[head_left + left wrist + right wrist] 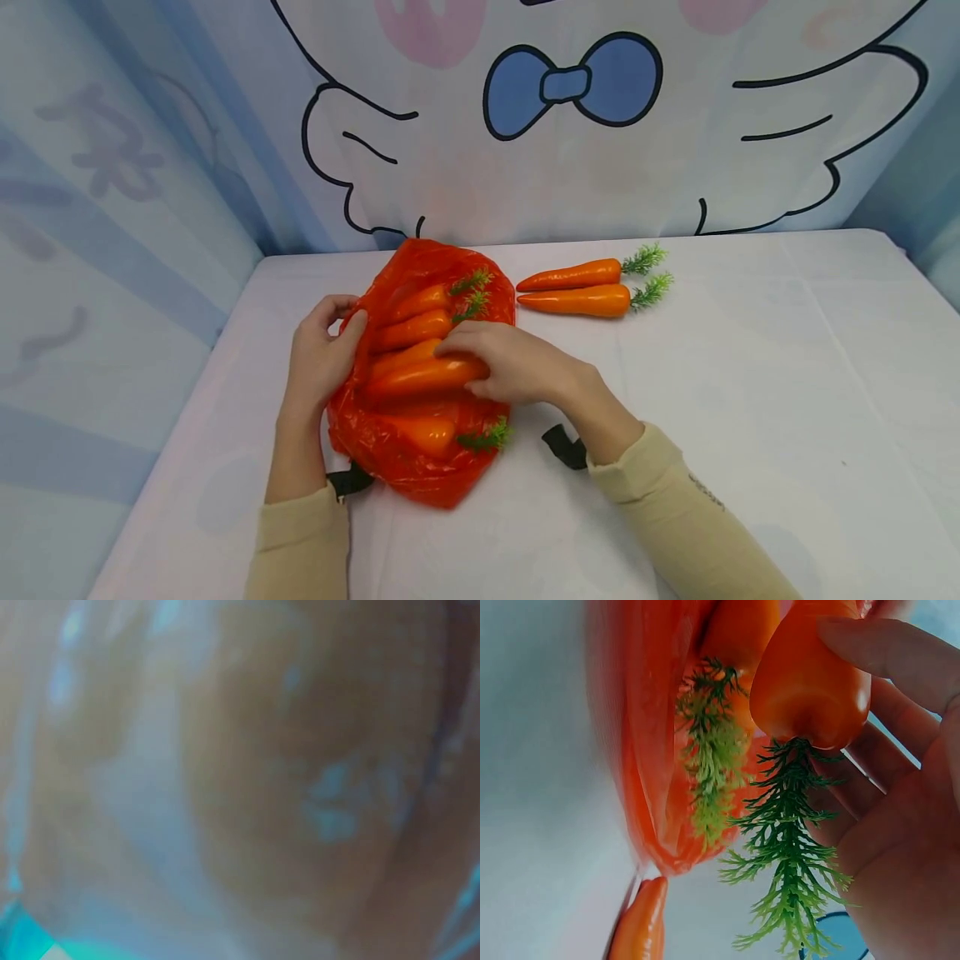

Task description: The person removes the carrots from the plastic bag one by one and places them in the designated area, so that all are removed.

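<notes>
White tablecloth (750, 375) below, hands (318, 362) (521, 362) grip red bag (450, 479) (left) and partly hidden carrot (412, 378) (right).

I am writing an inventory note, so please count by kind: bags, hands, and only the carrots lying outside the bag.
Red bag: 1
Loose carrots outside it: 2
Left hand and right hand: 2
Total: 5

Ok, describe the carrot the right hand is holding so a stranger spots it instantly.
On the white table, find the red plastic bag. The right hand lies over the bag's right edge, with the carrot in its grip. Unlike its neighbours, this one has the thumb on its thick, leafy end.
</notes>
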The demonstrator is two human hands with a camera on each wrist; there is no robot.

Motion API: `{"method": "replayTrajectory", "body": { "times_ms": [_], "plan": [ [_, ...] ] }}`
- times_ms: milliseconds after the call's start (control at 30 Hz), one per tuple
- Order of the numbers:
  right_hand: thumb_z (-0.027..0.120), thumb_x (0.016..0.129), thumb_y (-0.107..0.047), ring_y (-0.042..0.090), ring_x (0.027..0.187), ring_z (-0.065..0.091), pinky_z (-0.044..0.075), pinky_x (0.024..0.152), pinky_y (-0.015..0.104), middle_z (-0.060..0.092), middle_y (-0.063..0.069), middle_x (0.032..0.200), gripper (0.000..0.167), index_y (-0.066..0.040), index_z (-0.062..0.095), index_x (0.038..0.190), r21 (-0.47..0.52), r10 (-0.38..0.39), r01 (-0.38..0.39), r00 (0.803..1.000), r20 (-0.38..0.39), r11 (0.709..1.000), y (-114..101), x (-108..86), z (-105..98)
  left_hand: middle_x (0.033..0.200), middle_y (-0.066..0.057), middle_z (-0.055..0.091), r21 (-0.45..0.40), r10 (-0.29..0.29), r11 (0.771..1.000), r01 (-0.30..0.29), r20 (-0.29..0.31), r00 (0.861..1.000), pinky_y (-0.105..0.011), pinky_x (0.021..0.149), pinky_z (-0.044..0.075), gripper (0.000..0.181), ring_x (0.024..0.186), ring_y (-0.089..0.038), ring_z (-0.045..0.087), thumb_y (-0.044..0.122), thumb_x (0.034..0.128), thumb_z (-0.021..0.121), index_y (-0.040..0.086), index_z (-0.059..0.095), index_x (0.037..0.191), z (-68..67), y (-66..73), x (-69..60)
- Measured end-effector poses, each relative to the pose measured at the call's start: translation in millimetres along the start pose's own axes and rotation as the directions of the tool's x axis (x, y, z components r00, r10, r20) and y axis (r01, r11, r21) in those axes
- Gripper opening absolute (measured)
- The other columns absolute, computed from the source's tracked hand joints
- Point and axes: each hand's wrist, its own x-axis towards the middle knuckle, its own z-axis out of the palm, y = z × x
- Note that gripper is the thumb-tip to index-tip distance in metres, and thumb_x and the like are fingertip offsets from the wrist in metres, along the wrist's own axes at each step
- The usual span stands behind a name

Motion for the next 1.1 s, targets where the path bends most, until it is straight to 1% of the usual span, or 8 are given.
{"method": "replayTrajectory", "body": {
  "times_ms": [167, 467, 667, 867, 1100],
  "plan": [
    [0.073, 0.091, -0.007, 0.02, 0.129, 0.049, 0.042, 0.107, 0.038, 0.056, 0.003, 0.139, 0.047, -0.012, 0.062, 0.137, 0.008, 0.018, -0.018, 1.0, -0.014, 1.0, 4, -2.8, -5, 0.128, -0.014, 0.058, 0.007, -0.004, 1.0, 0.004, 0.001, 1.0, -0.047, 0.098, 0.05, 0.033, 0.115, -0.031, 0.052, 0.026, 0.104, 0.054, 0.006, 0.058, 0.13, -0.8, 1.0, 0.1],
    [0.073, 0.09, -0.006, 0.019, 0.123, 0.052, 0.043, 0.106, 0.039, 0.059, 0.001, 0.133, 0.045, -0.012, 0.063, 0.134, 0.016, -0.014, 0.015, 0.997, -0.079, 1.0, 18, -10.7, -10, 0.129, -0.013, 0.058, 0.001, -0.009, 1.0, 0.009, 0.004, 1.0, -0.046, 0.096, 0.051, 0.034, 0.113, -0.03, 0.052, 0.026, 0.1041, 0.053, 0.006, 0.058, 0.131, -0.7, 0.3, 0.4],
    [0.072, 0.09, -0.006, 0.02, 0.126, 0.051, 0.041, 0.107, 0.042, 0.058, 0.001, 0.135, 0.045, -0.014, 0.064, 0.134, 0.036, -0.007, 0.01, 0.996, -0.09, 0.999, 24, -18.0, -13, 0.129, -0.013, 0.057, -0.003, -0.017, 1.0, 0.017, 0.001, 1.0, -0.047, 0.097, 0.05, 0.033, 0.115, -0.03, 0.052, 0.026, 0.1038, 0.054, 0.007, 0.058, 0.131, 0.2, 0.7, 1.2],
    [0.072, 0.09, -0.005, 0.018, 0.125, 0.051, 0.044, 0.105, 0.039, 0.059, 0.0, 0.135, 0.045, -0.013, 0.064, 0.134, 0.067, 0.008, -0.002, 0.995, -0.098, 0.998, 30, -26.0, -18, 0.128, -0.014, 0.058, -0.003, -0.007, 1.0, 0.007, 0.002, 1.0, -0.048, 0.098, 0.05, 0.033, 0.116, -0.031, 0.052, 0.026, 0.1039, 0.053, 0.006, 0.058, 0.13, 0.3, 0.7, 1.1],
    [0.074, 0.089, -0.004, 0.02, 0.125, 0.052, 0.043, 0.106, 0.041, 0.06, 0.001, 0.133, 0.045, -0.012, 0.064, 0.132, 0.052, -0.002, 0.009, 0.991, -0.132, 0.999, 41, -36.2, -24, 0.126, -0.014, 0.058, -0.009, -0.001, 1.0, 0.001, 0.0, 1.0, -0.047, 0.098, 0.05, 0.033, 0.117, -0.03, 0.052, 0.026, 0.1041, 0.053, 0.006, 0.058, 0.131, -0.3, 0.8, 0.9]
  ]
}}
